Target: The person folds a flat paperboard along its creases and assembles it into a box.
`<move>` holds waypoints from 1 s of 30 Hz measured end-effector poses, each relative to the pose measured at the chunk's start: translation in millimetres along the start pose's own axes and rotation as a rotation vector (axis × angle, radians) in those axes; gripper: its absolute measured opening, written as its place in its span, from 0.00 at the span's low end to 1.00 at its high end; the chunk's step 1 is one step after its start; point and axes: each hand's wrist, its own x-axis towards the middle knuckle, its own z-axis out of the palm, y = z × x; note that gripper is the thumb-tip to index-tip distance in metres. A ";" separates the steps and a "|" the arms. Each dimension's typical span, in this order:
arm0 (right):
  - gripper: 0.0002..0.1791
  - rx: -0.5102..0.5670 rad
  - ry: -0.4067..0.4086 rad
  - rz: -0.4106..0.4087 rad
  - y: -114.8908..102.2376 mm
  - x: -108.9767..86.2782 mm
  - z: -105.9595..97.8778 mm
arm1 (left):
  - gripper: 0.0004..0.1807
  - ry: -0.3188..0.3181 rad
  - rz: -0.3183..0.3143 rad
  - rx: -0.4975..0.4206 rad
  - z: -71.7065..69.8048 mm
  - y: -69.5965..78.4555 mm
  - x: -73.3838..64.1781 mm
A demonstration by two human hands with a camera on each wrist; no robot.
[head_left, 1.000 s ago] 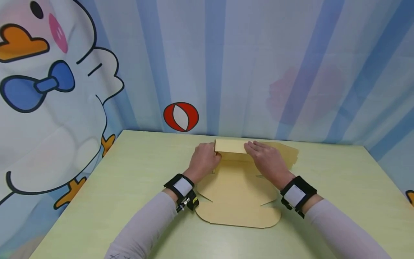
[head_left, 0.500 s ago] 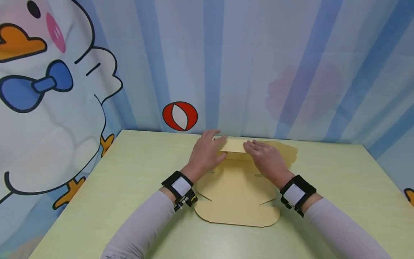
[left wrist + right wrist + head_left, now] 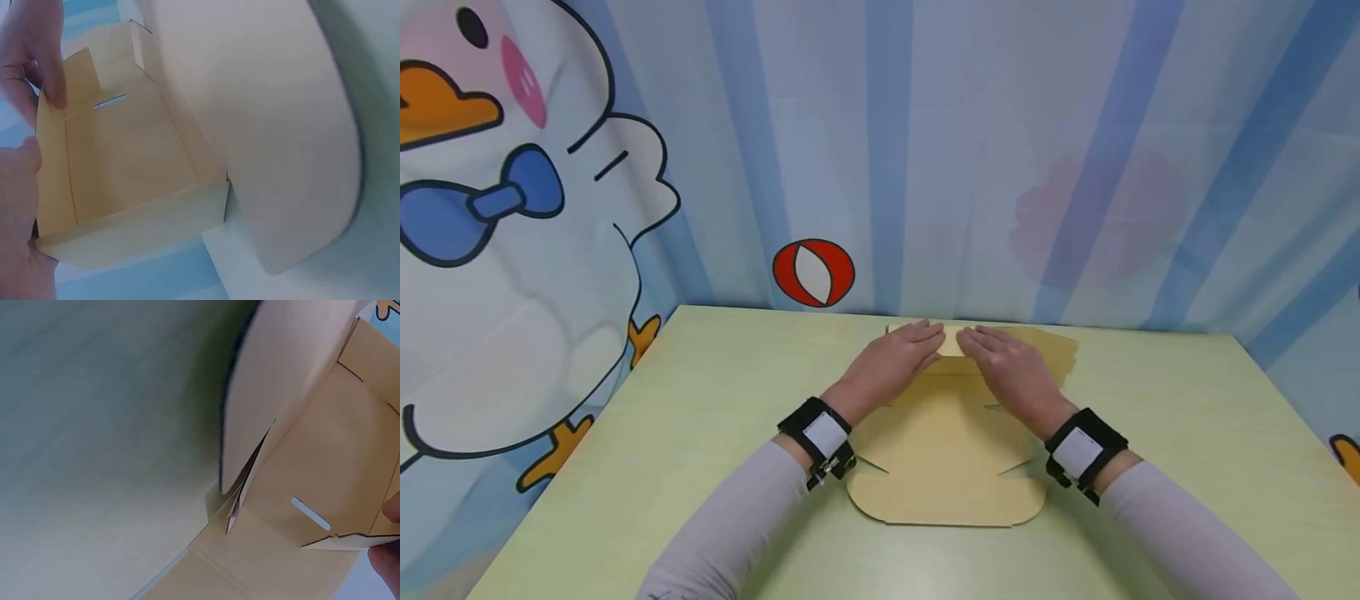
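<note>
A part-folded cardboard box (image 3: 947, 450) lies on the table, its rounded lid flap nearest the person. At its far wall, my left hand (image 3: 891, 362) and right hand (image 3: 1011, 367) grip side by side, fingers over the top and thumbs on the inner side. In the left wrist view, the left side wall (image 3: 144, 219) stands up, and the right hand's thumb (image 3: 53, 87) shows inside the far wall. The right side panel (image 3: 275, 575) lies outward in the right wrist view, near a slot (image 3: 310, 514) in the base. Part of the far wall is hidden behind the hands.
The pale green table (image 3: 700, 400) ends just beyond the box, against a striped blue backdrop (image 3: 962, 150) printed with a white duck (image 3: 527, 317) and a red ball (image 3: 813, 273).
My left hand has let go of the far wall's left corner, opened, then moved right and closed over the top of that wall. The right hand has stayed on the wall.
</note>
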 end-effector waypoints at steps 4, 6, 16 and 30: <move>0.23 0.011 0.012 -0.005 0.3 -0.7 0.5 | 0.24 0.026 -0.003 0.004 -0.4 -1.2 -1.0; 0.24 0.010 0.019 -0.006 0.4 -1.6 0.5 | 0.23 0.040 -0.008 0.015 -0.1 -3.0 -1.7; 0.17 0.044 0.031 0.091 6.2 -2.7 -2.8 | 0.20 0.076 -0.044 -0.013 -1.6 -14.1 -5.1; 0.13 0.096 -0.031 0.250 -0.1 1.2 7.7 | 0.21 0.047 -0.066 -0.044 -1.2 -9.7 -3.2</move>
